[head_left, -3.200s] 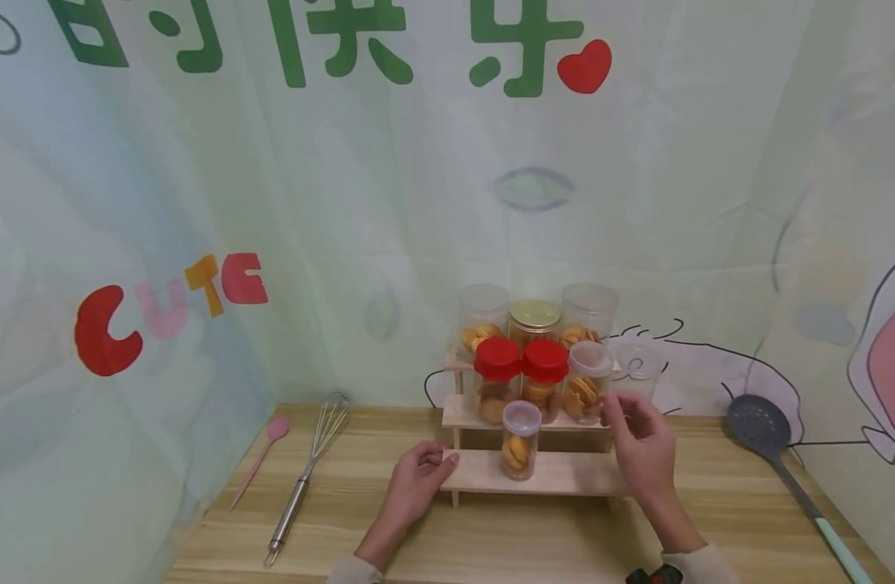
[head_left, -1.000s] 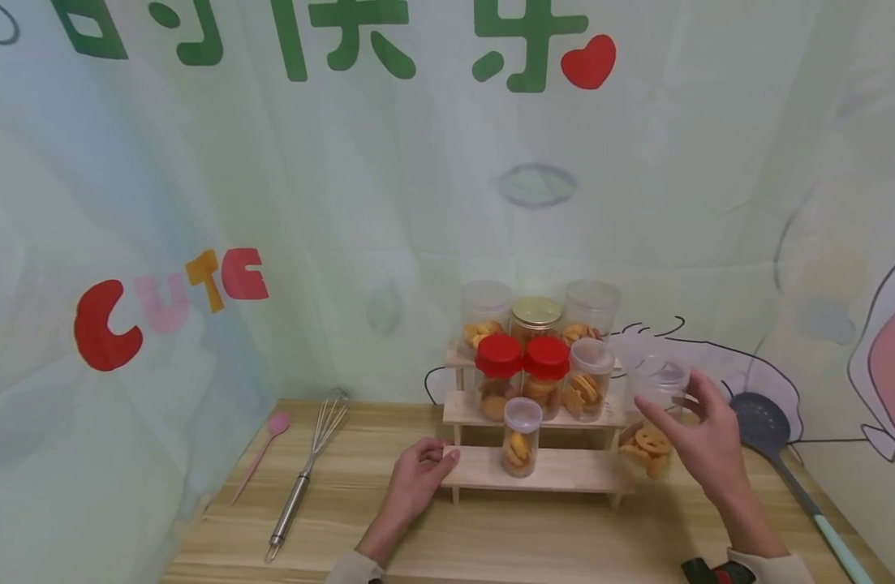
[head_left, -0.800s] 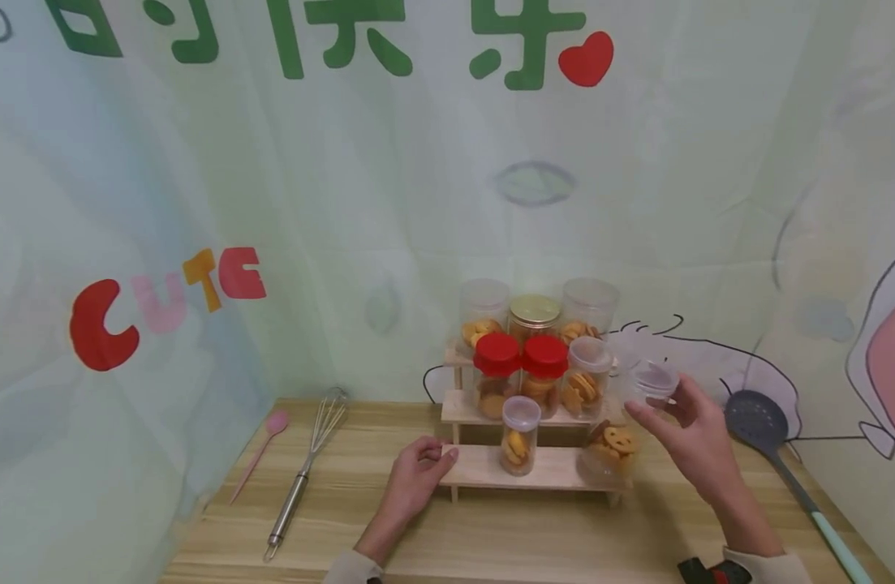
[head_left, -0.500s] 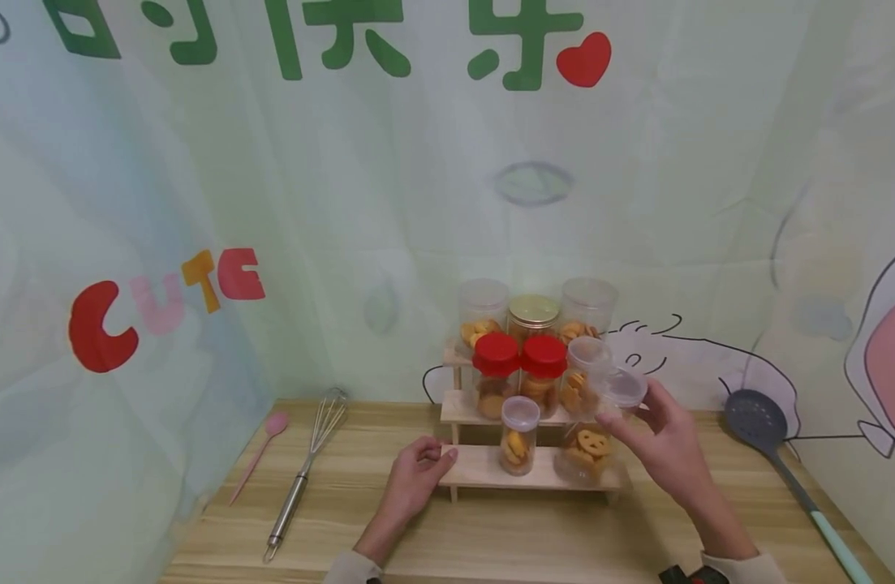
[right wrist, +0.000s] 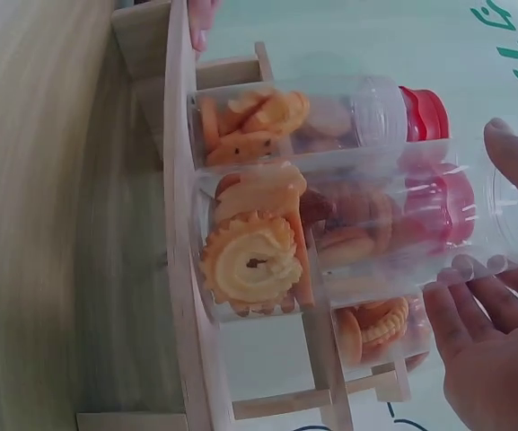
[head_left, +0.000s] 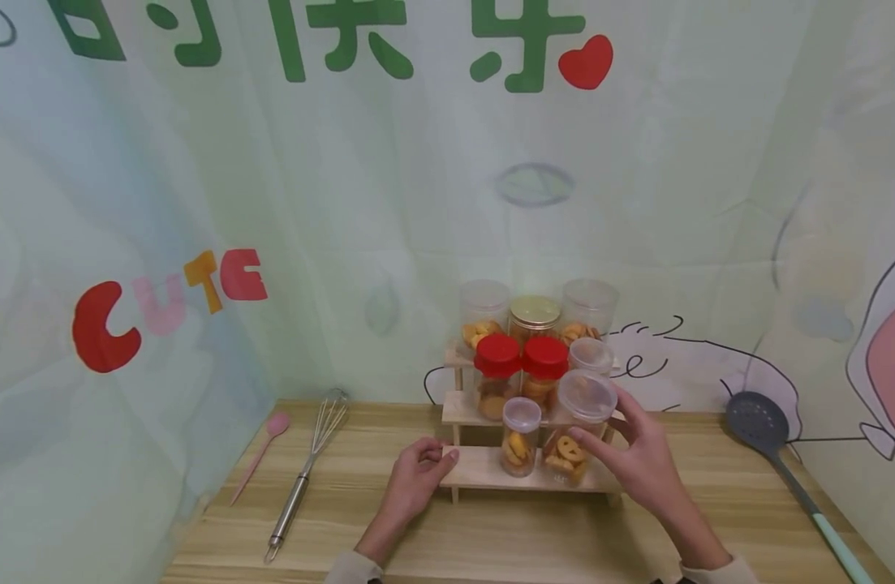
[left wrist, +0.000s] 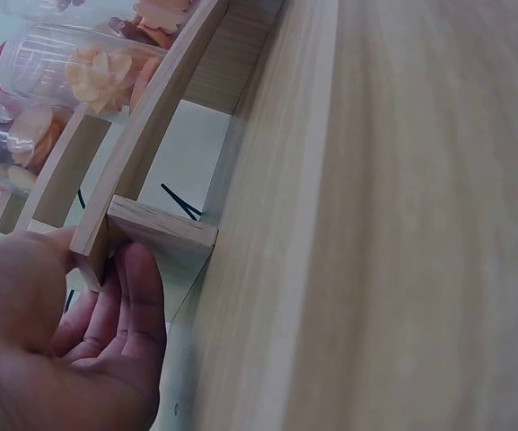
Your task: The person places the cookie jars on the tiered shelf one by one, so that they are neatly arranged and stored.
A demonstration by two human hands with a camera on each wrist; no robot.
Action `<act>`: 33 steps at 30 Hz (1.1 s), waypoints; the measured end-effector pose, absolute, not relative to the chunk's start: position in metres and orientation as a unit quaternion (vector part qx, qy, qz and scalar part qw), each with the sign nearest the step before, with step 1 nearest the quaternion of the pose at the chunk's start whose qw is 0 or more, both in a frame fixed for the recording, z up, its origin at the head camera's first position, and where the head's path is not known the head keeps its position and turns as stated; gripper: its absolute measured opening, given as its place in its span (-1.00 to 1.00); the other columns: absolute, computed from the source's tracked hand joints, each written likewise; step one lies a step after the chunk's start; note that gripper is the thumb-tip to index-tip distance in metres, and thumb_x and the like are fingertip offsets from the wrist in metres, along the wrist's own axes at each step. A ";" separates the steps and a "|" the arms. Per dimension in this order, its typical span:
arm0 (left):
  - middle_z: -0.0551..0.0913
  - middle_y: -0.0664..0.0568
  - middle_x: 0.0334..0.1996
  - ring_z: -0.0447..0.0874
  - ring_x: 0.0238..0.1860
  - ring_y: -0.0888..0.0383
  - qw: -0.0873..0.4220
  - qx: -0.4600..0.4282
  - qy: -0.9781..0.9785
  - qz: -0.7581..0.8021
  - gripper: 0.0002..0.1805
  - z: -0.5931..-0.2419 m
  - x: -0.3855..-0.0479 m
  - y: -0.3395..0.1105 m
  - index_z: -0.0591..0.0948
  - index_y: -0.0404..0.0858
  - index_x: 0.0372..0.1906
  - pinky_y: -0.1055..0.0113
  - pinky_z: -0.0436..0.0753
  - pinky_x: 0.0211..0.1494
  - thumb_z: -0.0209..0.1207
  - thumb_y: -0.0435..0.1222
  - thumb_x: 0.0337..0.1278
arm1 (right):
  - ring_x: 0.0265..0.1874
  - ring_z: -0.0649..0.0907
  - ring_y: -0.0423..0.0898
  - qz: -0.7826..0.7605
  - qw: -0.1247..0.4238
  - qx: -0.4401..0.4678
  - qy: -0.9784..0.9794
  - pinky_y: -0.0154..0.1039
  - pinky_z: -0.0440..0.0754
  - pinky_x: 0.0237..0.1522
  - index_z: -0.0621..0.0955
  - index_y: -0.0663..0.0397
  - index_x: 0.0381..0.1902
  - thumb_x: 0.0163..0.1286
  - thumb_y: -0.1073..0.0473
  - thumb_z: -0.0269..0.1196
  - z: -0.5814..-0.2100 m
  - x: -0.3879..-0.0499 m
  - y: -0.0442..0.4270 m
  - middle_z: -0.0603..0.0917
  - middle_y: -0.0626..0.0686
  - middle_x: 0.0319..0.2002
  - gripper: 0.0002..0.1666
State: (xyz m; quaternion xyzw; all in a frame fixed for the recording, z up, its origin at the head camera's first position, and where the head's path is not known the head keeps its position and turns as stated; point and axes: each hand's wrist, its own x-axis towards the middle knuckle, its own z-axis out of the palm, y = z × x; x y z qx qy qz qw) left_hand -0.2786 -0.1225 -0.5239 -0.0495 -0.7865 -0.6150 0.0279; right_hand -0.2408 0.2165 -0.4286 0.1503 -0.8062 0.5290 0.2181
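My left hand [head_left: 416, 480] grips the left end of the lowest shelf of a three-tier wooden stand [head_left: 472, 464], thumb on top; in the left wrist view its fingers curl beneath the board [left wrist: 137, 148]. My right hand [head_left: 640, 458] holds a clear jar of cookies [head_left: 566, 462] around its upper part, near the pale lid [head_left: 587, 393]. That jar is upright on or just over the lowest shelf, close beside a smaller clear cookie jar [head_left: 518, 450]. The right wrist view shows a scalloped cookie [right wrist: 251, 263] inside the held jar and its base at the shelf board.
Two red-lidded jars [head_left: 498, 357] and a clear-lidded jar [head_left: 591, 354] fill the middle tier. The top tier bears a gold-lidded jar [head_left: 535, 312] between two clear ones. A whisk [head_left: 304, 478] and pink spoon [head_left: 260, 458] lie left, a slotted spatula [head_left: 761, 426] right.
The right hand first reached beside the middle tier, then carried the cookie jar from right of the stand leftward onto or over the lowest shelf. The left hand has kept its grip.
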 end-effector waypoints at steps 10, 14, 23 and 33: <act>0.69 -0.13 -0.16 0.67 -0.22 0.17 0.029 -0.050 -0.787 -0.614 -0.54 -0.523 -0.279 -0.122 0.68 -0.45 0.12 0.46 0.66 -0.23 0.42 -0.14 0.40 | 0.20 0.55 -0.40 0.483 0.221 0.118 -0.839 -0.48 0.68 0.13 0.47 -0.02 0.53 0.30 0.03 0.63 -0.427 -0.239 0.214 0.61 0.07 0.37 -0.07; 0.69 -0.12 -0.15 0.67 -0.22 0.17 0.029 -0.049 -0.789 -0.612 -0.54 -0.523 -0.279 -0.121 0.68 -0.44 0.12 0.45 0.66 -0.23 0.42 -0.14 0.41 | 0.17 0.57 -0.43 0.477 0.218 0.130 -0.841 -0.37 0.75 0.10 0.48 0.01 0.51 0.29 0.04 0.63 -0.429 -0.241 0.217 0.63 0.10 0.37 -0.09; 0.69 -0.11 -0.15 0.67 -0.22 0.21 0.040 -0.050 -0.780 -0.622 -0.58 -0.524 -0.280 -0.121 0.67 -0.46 0.11 0.46 0.65 -0.24 0.41 -0.19 0.41 | 0.16 0.59 -0.48 0.469 0.215 0.165 -0.841 -0.37 0.75 0.12 0.51 0.05 0.48 0.29 0.12 0.63 -0.431 -0.246 0.225 0.67 0.11 0.33 -0.13; 0.70 -0.13 -0.17 0.70 -0.26 0.26 0.035 -0.059 -0.776 -0.627 -0.58 -0.525 -0.279 -0.123 0.65 -0.46 0.10 0.44 0.68 -0.27 0.39 -0.18 0.44 | 0.17 0.59 -0.48 0.466 0.193 0.170 -0.846 -0.27 0.77 0.16 0.47 0.00 0.52 0.41 0.14 0.54 -0.430 -0.248 0.237 0.68 0.13 0.32 -0.20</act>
